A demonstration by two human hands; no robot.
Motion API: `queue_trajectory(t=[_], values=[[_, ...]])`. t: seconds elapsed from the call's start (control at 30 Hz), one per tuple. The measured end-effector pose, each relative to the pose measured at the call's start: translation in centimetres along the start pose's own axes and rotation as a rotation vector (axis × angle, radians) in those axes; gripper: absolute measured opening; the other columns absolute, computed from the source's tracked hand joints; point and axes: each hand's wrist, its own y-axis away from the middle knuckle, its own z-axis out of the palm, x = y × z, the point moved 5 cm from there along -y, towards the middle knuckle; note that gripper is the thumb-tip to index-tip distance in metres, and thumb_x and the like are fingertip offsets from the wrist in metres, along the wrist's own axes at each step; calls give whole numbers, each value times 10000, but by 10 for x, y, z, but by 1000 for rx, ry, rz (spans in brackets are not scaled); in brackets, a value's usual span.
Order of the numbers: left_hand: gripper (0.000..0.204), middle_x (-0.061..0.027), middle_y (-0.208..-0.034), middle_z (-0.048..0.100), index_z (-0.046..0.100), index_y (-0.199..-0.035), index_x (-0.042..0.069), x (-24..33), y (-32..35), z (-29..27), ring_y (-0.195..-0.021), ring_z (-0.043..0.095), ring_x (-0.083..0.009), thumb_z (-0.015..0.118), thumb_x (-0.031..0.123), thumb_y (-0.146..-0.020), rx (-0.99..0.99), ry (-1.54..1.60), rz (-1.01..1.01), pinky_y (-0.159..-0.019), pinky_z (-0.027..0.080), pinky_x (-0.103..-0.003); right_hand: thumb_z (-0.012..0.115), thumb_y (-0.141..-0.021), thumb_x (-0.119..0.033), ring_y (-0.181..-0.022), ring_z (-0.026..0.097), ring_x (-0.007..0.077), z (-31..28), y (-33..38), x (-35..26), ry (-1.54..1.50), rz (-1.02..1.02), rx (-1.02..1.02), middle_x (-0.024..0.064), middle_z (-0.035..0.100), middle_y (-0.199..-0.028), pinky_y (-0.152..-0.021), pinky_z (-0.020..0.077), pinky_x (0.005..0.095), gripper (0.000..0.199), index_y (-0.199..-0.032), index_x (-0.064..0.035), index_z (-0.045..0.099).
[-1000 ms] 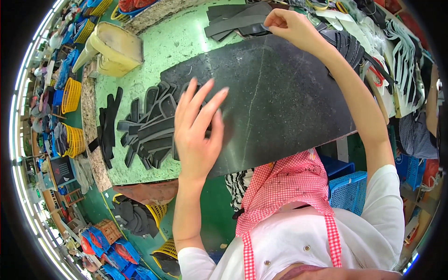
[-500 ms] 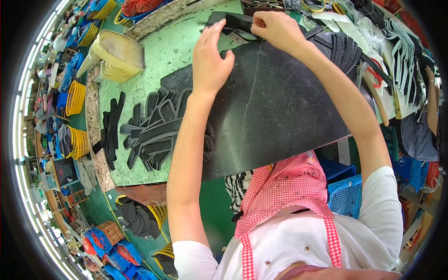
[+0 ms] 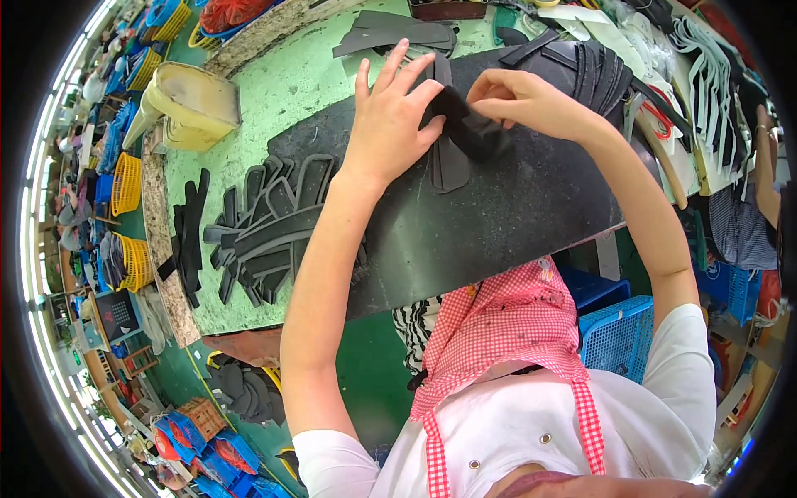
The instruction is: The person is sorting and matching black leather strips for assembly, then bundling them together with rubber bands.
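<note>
In the middle of the dark work board, a soft black strip hangs between my hands, its lower end smeared by motion. My left hand has its thumb and index finger at the strip's left edge, while its other fingers spread upward. From the other side my right hand pinches the strip with curled fingers. Flat on the board beneath lies a dark grey strip, partly covered by the black one. Beyond my left hand is a stack of flat grey pieces.
Left of my forearm lies a pile of curved grey-edged strips, with thin black strips beside it. A yellowish container stands at the far left. Bundled black straps and red-handled scissors lie to the right.
Both hands have come nearer from the table's far side, bringing the black strip over the board. A grey strip now lies under them, and the far stack of grey pieces is uncovered.
</note>
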Motion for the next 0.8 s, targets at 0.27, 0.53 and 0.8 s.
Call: queue_trajectory(t=[0.27, 0.53, 0.8], values=[[243, -16, -1299, 653, 699, -1015, 98, 1, 13, -2, -1415, 437, -263, 776, 223, -822, 52, -92, -61, -1199, 178, -599, 713, -881, -306, -928, 675, 246, -16, -6, -19, 344, -378, 416, 117, 717, -993, -860, 524, 359, 317, -1047, -38, 674], [189, -59, -1124, 744, 718, -1011, 74, -6, 25, 9, -1160, 669, -239, 751, 149, -841, -13, 365, -79, -1104, 440, -435, 701, -951, -299, -832, 652, 92, -29, -21, 2, 212, -376, 460, -5, 652, -833, -759, 491, 253, 272, -1045, -43, 688], [227, -74, -1222, 685, 712, -1098, 152, 5, 35, 1, -1290, 555, -294, 664, 142, -876, 216, -40, -158, -1144, 332, -484, 649, -987, -282, -738, 641, 109, -91, 22, -16, -342, -150, 725, 14, 664, -871, -654, 533, 274, 249, -1103, -62, 671]])
